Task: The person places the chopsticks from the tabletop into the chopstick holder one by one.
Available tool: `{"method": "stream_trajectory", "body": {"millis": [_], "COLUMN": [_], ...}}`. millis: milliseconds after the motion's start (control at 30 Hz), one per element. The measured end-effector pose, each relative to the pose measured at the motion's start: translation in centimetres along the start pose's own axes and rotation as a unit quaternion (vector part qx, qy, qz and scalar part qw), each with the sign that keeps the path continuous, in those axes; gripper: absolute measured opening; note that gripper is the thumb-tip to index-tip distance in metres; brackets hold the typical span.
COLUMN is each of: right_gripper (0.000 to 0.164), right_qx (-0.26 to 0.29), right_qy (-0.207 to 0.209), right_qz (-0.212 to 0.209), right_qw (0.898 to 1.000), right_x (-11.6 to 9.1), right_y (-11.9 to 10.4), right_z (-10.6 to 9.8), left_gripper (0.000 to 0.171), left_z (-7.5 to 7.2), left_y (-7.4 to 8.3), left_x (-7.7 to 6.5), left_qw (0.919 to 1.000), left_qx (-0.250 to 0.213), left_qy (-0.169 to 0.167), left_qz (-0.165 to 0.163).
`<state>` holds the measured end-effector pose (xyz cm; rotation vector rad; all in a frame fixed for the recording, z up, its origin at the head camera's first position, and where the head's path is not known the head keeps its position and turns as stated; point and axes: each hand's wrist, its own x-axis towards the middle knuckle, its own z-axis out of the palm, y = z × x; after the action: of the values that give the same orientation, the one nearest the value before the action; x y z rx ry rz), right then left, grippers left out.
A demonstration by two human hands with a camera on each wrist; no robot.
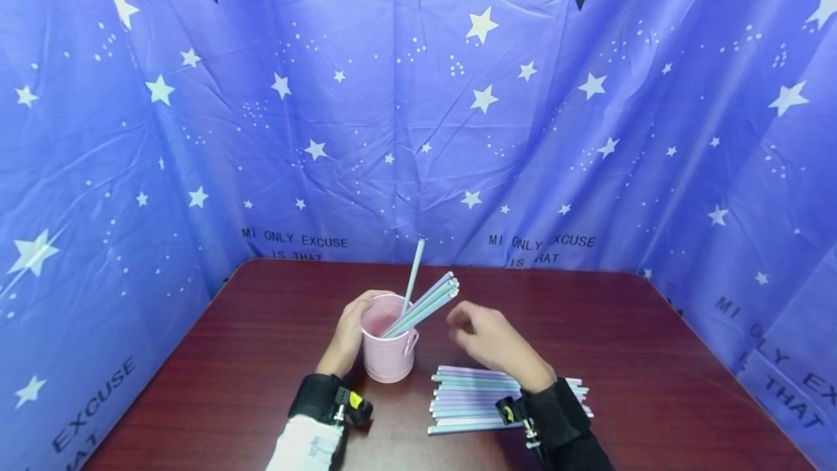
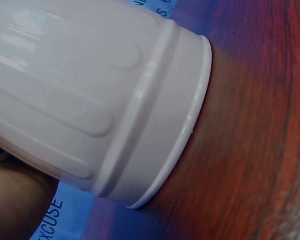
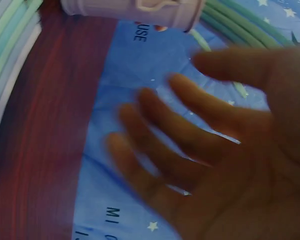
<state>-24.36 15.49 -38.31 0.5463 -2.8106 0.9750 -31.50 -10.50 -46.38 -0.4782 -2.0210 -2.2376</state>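
Cup: the pink cup [image 1: 389, 349] stands upright on the counter [image 1: 654, 355], just ahead of your left wrist.
Straws in cup: a bundle of straws [image 1: 423, 304] leans out over the rim toward your right; one more straw [image 1: 414, 273] stands nearly upright.
Pile: the loose straws [image 1: 472, 400] lie flat under your right wrist, long axis running left to right.
Nearer hand: your right is nearer the pile and the bundle's tips.
Left hand [image 1: 349, 333]: your fingers curl round the cup's far side, gripping it.
Right hand [image 1: 487, 336]: it hovers just right of the cup with fingers spread and relaxed, holding nothing.
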Motion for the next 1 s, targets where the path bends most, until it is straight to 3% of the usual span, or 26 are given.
{"method": "stream_trajectory", "body": {"millis": [133,267,367,467,633,933,1000], "right_gripper": [0.035,0.038,0.037,0.036,0.036,0.033,0.032], "right_qx": [-0.021,-0.106,-0.171,-0.187,-0.179,-0.176,-0.180], "right_qy": [-0.111,-0.148,-0.145,-0.141,-0.134,-0.123,-0.120], "right_qz": [0.015,0.034,0.051,0.069,0.058,0.036,0.033], "right_qw": [0.993,0.983,0.973,0.970,0.973,0.976,0.976], "right_x": [-0.2,0.7,1.4,1.6,1.4,1.8,1.7], "right_y": [1.7,6.3,9.7,10.9,10.2,11.5,10.9], "right_z": [1.0,3.8,6.1,7.0,6.6,7.2,7.0], "left_gripper": [0.048,0.048,0.048,0.049,0.049,0.049,0.049], "left_z": [0.0,0.0,0.0,0.0,0.0,0.1,0.1], "left_y": [0.0,-0.1,-0.1,-0.1,0.0,0.0,0.0], "left_x": [0.0,0.0,0.0,0.0,-0.1,0.0,0.0], "left_qw": [1.0000,1.0000,1.0000,1.0000,1.0000,1.0000,1.0000], "left_qx": [-0.003,-0.001,-0.001,-0.001,-0.005,-0.001,0.001], "left_qy": [-0.003,-0.004,-0.001,-0.002,-0.005,-0.002,-0.002], "left_qz": [0.004,0.003,0.002,0.002,0.000,-0.005,-0.005]}}
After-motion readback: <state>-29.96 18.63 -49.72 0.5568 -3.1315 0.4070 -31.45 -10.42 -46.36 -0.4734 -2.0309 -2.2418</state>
